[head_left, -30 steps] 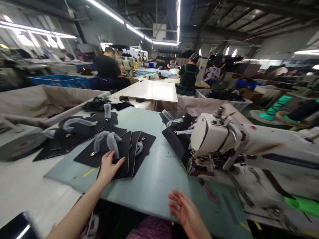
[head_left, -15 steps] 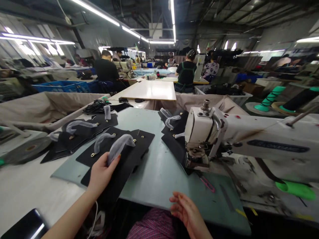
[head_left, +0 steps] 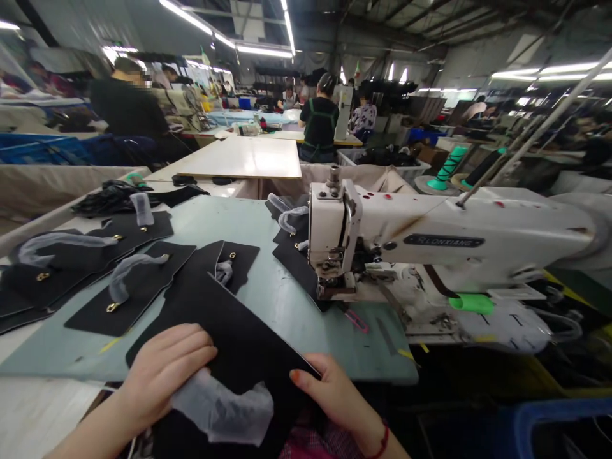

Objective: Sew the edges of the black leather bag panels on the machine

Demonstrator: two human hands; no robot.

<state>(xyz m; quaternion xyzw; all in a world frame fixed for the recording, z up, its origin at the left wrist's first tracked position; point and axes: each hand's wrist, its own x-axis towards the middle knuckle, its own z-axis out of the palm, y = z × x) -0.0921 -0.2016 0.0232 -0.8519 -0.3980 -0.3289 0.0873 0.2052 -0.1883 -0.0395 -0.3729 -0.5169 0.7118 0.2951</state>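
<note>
Strip lights (head_left: 265, 50) cross the upper part of the frame above a busy workshop, where a person in a green-strapped apron (head_left: 319, 127) stands with their back turned at upper centre. Below, a blue-green mat (head_left: 210, 217) spreads across the middle of the frame, and a white sewing machine (head_left: 430, 217) fills the right.

At lower centre is a black panel (head_left: 234, 331), tilted, its near part reaching past the mat's front edge. A handle in cloudy wrapping (head_left: 224, 408) lies across its lower part. The left hand (head_left: 174, 357) rests over the panel's left side, fingers pressed together and bent, just beside the wrapping; its thumb is hidden, so I cannot tell whether it pinches anything. The right hand (head_left: 329, 389) pinches the panel's right edge, thumb on top and fingers behind.

One likely trouble is crowding: the panel's far corner overlaps a smaller black piece (head_left: 243, 255), so a sweep sideways could drag that along. Brass fittings (head_left: 112, 308) on the neighbouring panel at left might catch or scratch. Loose wrapping could slip if pulled by itself, and with so much overhanging, a slack right-hand pinch might let the panel slide off the front edge.
</note>
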